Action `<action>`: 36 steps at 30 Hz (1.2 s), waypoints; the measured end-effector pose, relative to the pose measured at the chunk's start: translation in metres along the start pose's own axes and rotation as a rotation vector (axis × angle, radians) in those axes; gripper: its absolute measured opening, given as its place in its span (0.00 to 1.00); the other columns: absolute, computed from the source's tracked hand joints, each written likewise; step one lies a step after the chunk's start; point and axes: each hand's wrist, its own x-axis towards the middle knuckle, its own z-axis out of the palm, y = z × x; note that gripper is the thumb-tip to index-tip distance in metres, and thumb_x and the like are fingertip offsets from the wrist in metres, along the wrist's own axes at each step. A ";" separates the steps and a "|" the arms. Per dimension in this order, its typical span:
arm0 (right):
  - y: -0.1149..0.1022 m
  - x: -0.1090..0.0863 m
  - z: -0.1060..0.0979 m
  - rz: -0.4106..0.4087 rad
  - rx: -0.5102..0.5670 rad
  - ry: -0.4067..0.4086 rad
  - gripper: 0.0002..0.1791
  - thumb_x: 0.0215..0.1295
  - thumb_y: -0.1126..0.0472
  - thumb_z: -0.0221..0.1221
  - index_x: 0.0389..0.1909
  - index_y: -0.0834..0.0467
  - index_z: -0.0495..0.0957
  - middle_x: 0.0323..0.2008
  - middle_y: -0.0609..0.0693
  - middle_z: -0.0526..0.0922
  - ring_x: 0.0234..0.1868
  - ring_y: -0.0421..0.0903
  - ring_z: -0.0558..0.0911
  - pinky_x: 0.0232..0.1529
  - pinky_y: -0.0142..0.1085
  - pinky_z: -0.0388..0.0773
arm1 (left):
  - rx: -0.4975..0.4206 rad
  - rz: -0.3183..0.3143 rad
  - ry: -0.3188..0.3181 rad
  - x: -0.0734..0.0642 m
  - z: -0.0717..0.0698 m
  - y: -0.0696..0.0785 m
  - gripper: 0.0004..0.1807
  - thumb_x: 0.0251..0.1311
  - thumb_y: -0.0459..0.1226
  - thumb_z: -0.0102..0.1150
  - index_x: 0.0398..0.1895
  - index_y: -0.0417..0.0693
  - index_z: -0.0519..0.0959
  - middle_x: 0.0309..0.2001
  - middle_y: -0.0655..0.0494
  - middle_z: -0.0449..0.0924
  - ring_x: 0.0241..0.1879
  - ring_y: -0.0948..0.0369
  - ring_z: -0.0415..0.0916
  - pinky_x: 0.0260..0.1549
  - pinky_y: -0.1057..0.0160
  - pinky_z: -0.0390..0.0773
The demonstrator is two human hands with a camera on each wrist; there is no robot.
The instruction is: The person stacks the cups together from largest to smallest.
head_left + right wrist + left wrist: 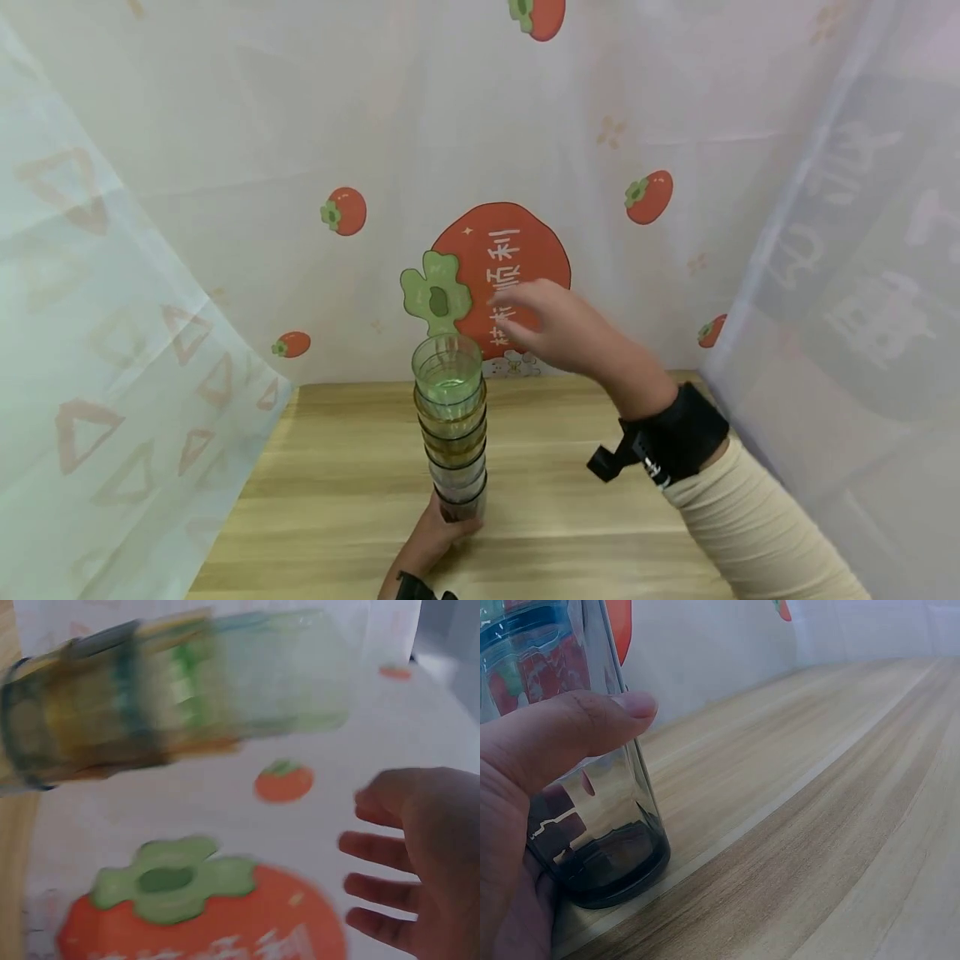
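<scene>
A tall stack of nested clear glasses (459, 433) stands upright on the wooden table, with a greenish glass (447, 371) on top and amber and grey-tinted ones below. My left hand (437, 533) grips the lowest glass (622, 859), its thumb across the front near the dark, thick base. To the right of the stack's top, my right hand (551, 327) is raised in the air with nothing in it. In the right wrist view its fingers (382, 894) are spread apart and loosely bent, and the stack appears blurred beside them.
The wooden table (585, 500) reaches back to a white curtain (247, 275) printed with red fruit. More hanging cloth closes in the left side (112, 333) and the right side (847, 317). A black wrist strap (678, 433) sits on the right forearm.
</scene>
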 end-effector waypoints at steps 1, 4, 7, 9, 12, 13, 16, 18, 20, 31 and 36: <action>0.011 -0.006 0.013 0.026 0.008 0.049 0.17 0.73 0.56 0.61 0.59 0.54 0.81 0.57 0.49 0.83 0.60 0.50 0.77 0.62 0.49 0.75 | 0.001 -0.007 0.001 -0.001 0.000 0.000 0.56 0.53 0.38 0.78 0.77 0.42 0.48 0.72 0.35 0.60 0.70 0.37 0.59 0.66 0.37 0.63; 0.047 -0.032 0.059 0.133 0.006 0.165 0.14 0.72 0.58 0.61 0.54 0.56 0.83 0.53 0.51 0.84 0.57 0.52 0.78 0.58 0.51 0.77 | 0.018 -0.020 0.001 -0.005 -0.001 -0.003 0.55 0.53 0.38 0.78 0.77 0.42 0.49 0.72 0.34 0.60 0.70 0.37 0.61 0.65 0.39 0.66; 0.083 -0.065 0.113 0.245 -0.025 0.216 0.13 0.70 0.58 0.62 0.52 0.56 0.84 0.50 0.51 0.84 0.54 0.53 0.79 0.54 0.51 0.79 | 0.036 -0.024 0.005 -0.008 0.000 -0.004 0.56 0.54 0.39 0.77 0.77 0.40 0.49 0.72 0.33 0.59 0.70 0.36 0.61 0.64 0.38 0.67; 0.106 -0.089 0.151 0.294 -0.062 0.223 0.13 0.68 0.59 0.63 0.52 0.57 0.84 0.49 0.52 0.84 0.53 0.54 0.79 0.54 0.51 0.79 | 0.048 -0.017 0.015 -0.009 -0.001 -0.004 0.55 0.54 0.40 0.77 0.77 0.40 0.50 0.72 0.33 0.60 0.69 0.37 0.62 0.64 0.38 0.67; 0.133 -0.124 0.202 0.368 -0.122 0.190 0.16 0.66 0.58 0.65 0.54 0.55 0.82 0.52 0.54 0.82 0.55 0.56 0.79 0.55 0.54 0.78 | 0.052 -0.007 0.026 -0.010 -0.001 -0.003 0.54 0.54 0.39 0.77 0.76 0.40 0.51 0.71 0.33 0.62 0.68 0.38 0.63 0.64 0.37 0.66; 0.140 -0.136 0.218 0.390 -0.138 0.176 0.17 0.66 0.58 0.65 0.55 0.55 0.82 0.53 0.55 0.81 0.56 0.57 0.78 0.56 0.55 0.77 | 0.051 -0.004 0.026 -0.010 -0.001 -0.002 0.54 0.54 0.39 0.77 0.76 0.40 0.51 0.71 0.34 0.62 0.68 0.38 0.63 0.64 0.37 0.66; 0.151 -0.166 0.255 0.440 -0.175 0.135 0.20 0.65 0.57 0.64 0.58 0.54 0.80 0.55 0.56 0.78 0.57 0.59 0.77 0.57 0.58 0.75 | 0.044 -0.003 0.021 -0.011 -0.001 -0.002 0.54 0.55 0.39 0.77 0.77 0.41 0.50 0.71 0.34 0.62 0.68 0.38 0.63 0.64 0.37 0.66; 0.154 -0.183 0.274 0.454 -0.193 0.115 0.21 0.66 0.55 0.64 0.60 0.54 0.79 0.56 0.57 0.78 0.59 0.60 0.76 0.58 0.60 0.73 | 0.041 -0.009 0.021 -0.011 -0.001 -0.002 0.54 0.55 0.39 0.77 0.77 0.41 0.49 0.71 0.34 0.62 0.68 0.37 0.63 0.64 0.37 0.66; 0.154 -0.196 0.289 0.461 -0.216 0.093 0.23 0.68 0.52 0.62 0.62 0.53 0.78 0.59 0.58 0.77 0.62 0.61 0.74 0.60 0.65 0.68 | 0.040 -0.010 0.019 -0.010 0.000 -0.003 0.54 0.55 0.39 0.77 0.77 0.40 0.49 0.71 0.33 0.61 0.68 0.37 0.62 0.64 0.37 0.65; 0.150 -0.215 0.314 0.511 -0.248 -0.088 0.32 0.77 0.35 0.43 0.75 0.46 0.67 0.77 0.58 0.60 0.77 0.68 0.53 0.71 0.72 0.38 | 0.048 0.001 0.028 -0.009 0.001 -0.004 0.52 0.55 0.40 0.77 0.75 0.39 0.51 0.69 0.33 0.63 0.67 0.37 0.63 0.65 0.36 0.64; 0.148 -0.213 0.314 0.510 -0.252 -0.098 0.32 0.77 0.37 0.45 0.74 0.46 0.67 0.77 0.59 0.60 0.77 0.69 0.54 0.70 0.73 0.39 | 0.048 0.003 0.022 -0.011 0.000 -0.001 0.52 0.55 0.39 0.76 0.75 0.38 0.51 0.69 0.33 0.63 0.67 0.37 0.64 0.64 0.37 0.66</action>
